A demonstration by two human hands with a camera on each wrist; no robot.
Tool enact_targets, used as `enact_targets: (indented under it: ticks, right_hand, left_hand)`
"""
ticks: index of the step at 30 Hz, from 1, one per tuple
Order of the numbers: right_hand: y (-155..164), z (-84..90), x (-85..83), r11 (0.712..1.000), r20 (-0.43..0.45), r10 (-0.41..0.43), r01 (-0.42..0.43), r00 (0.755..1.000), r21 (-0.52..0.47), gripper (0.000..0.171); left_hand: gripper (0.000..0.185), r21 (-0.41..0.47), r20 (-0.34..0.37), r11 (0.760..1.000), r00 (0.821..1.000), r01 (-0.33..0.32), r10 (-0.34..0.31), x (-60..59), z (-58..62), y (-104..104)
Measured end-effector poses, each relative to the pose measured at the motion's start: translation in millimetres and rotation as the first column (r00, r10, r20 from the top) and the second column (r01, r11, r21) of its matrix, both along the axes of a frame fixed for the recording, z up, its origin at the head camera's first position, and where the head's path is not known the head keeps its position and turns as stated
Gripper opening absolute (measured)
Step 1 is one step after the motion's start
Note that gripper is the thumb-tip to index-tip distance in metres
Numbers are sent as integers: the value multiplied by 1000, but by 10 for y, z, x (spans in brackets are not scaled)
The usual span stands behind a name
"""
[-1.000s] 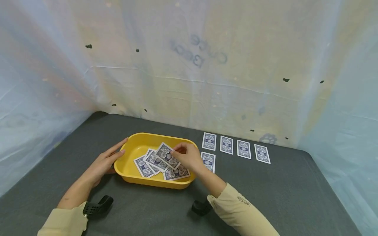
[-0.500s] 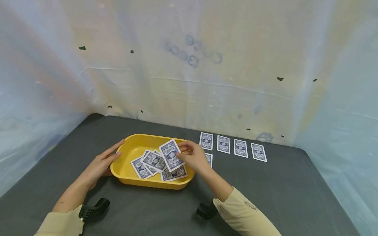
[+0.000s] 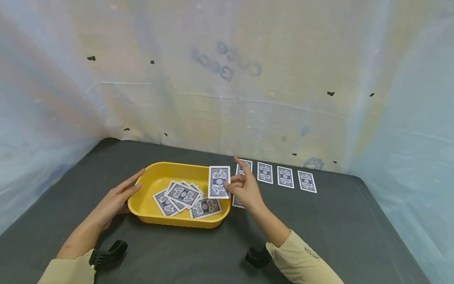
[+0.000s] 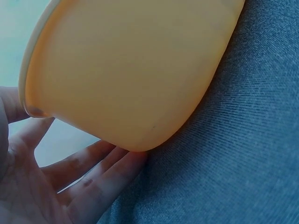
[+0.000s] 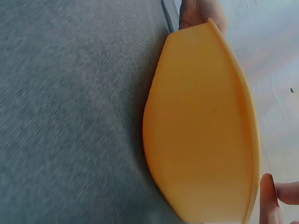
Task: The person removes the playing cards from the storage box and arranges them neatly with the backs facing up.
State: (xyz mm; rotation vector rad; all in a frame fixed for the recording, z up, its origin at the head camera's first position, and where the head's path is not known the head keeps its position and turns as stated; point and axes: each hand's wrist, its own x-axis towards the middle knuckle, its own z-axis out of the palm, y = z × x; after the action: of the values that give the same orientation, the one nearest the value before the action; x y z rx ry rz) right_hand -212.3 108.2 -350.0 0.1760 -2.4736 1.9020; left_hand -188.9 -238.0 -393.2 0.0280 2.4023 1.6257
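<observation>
The left hand (image 3: 115, 200) is laid flat, fingers straight, against the left wall of the yellow tray (image 3: 156, 181) on the grey worktop (image 3: 354, 228). Loose cards (image 3: 182, 196) are piled in the tray. One card (image 3: 219, 182) is pinched upright over the tray's right rim by the right hand (image 3: 244, 189), beside a row of cards (image 3: 285, 177).

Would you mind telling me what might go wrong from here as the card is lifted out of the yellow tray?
1. The right hand pinches the lifted card only at one edge, so it could slip back into the yellow tray.
2. The row of cards lies right beside that hand; a sweep might knock it askew.
3. The left hand only rests against the tray, which may slide.
</observation>
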Motion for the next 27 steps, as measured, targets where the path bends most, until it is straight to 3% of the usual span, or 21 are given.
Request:
enact_targets:
  ticks: [14,27]
  right_hand:
    - [262,-85,-5,997,-6,-73,73,997,18,63]
    - [422,-142,0,994,-4,-109,109,994,20,60]
  left_hand:
    - [67,-8,19,1000,1000,5,-4,8,10,-8]
    - [67,-11,17,1000,1000,4,-4,-5,6,-10]
